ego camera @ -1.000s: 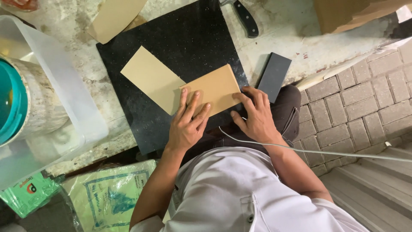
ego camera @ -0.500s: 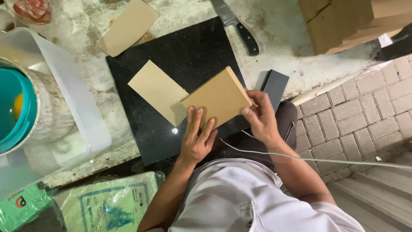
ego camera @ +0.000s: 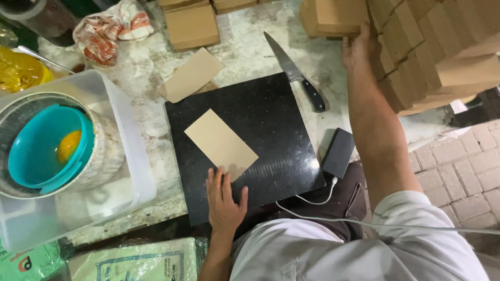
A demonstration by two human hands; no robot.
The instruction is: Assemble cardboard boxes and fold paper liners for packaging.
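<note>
My left hand (ego camera: 225, 198) lies flat on the near edge of a black stone slab (ego camera: 271, 125), fingers spread, fingertips just below a flat brown paper envelope (ego camera: 221, 144) resting on the slab. My right hand (ego camera: 358, 49) is stretched out to the far right. It presses a brown paper piece (ego camera: 333, 18) onto a big stack of the same brown pieces (ego camera: 432, 47). Whether its fingers grip that piece is hidden.
A kitchen knife (ego camera: 298, 73) lies beyond the slab. A black power bank (ego camera: 338, 152) with a white cable sits at the slab's right edge. Left stands a clear plastic tub (ego camera: 130, 156) holding a teal bowl (ego camera: 49, 148). More brown envelopes (ego camera: 191, 74) lie behind.
My right hand carried the folded brown piece off the slab up to the stack at far right. My left hand let go of it and settled flat on the slab's near edge.
</note>
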